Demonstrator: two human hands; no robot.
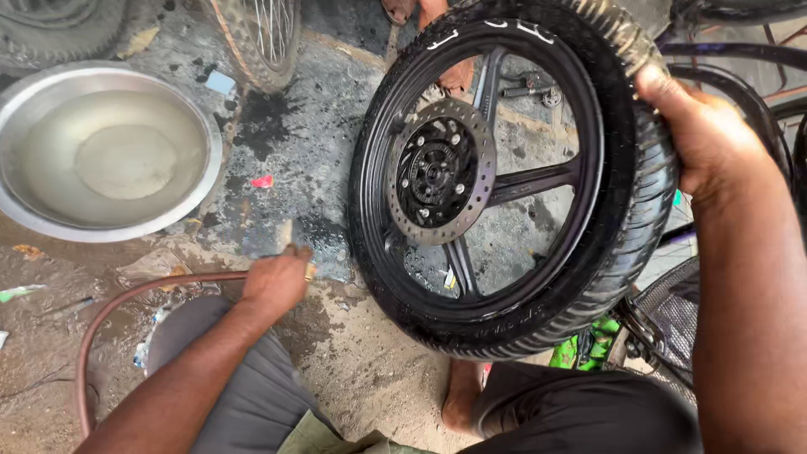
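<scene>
Motorcycle wheel point(513, 181) upright, tyre edge clasped by right hand point(702, 139); left hand point(276, 282) closed on hose point(126, 307) end, well apart

Your right hand point(702, 139) clamped on tyre point(639, 210) of upright motorcycle wheel; wheel fills centre-right, blocks straight reach across. Gaps between black spokes point(534, 181) open, ground visible through; brake disc point(440, 172) closes hub area. Your left hand point(276, 282) low at hose point(126, 307) end; bare wet concrete point(311, 143) between it and wheel gives free lane. Metal water basin point(109, 151) bars far left. Spoked wheel point(265, 38) stands at top. Your knees and bare foot point(462, 395) crowd near edge. Wire basket point(672, 315) and dark frames pinch right side.
</scene>
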